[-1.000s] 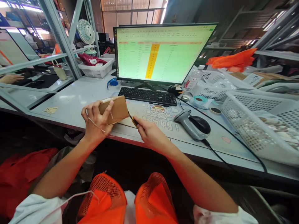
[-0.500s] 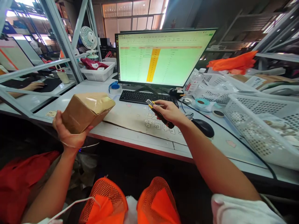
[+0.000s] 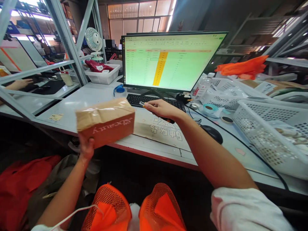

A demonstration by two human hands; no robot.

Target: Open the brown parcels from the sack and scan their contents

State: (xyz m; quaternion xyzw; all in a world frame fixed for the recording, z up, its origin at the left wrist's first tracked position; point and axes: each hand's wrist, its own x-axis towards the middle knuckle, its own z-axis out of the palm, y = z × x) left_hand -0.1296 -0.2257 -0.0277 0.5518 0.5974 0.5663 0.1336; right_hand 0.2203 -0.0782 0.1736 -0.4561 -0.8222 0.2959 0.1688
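Observation:
A brown cardboard box [image 3: 108,125] with clear tape over its top and pale "beauty" lettering on its side is held up over the desk's front edge. My left hand [image 3: 86,146] grips it from below at its left end; some fingers are hidden behind it. In my right hand [image 3: 162,109] is a black and yellow box cutter [image 3: 167,120], its tip pointing left toward the box but apart from it. The right hand is above the desk mat [image 3: 144,128], just in front of the keyboard [image 3: 133,99].
A monitor [image 3: 168,64] showing a spreadsheet stands behind the keyboard. To the right lie a black mouse [image 3: 211,134], tape rolls [image 3: 209,109] and white plastic baskets [image 3: 271,138]. A basket [image 3: 103,77] stands at back left. Beyond the metal frame, another person's hand [image 3: 22,84] rests on a neighbouring desk.
My left hand has moved the box right and turned it, so its lettered side now faces me. My right hand has shifted slightly left with the box cutter, toward the box.

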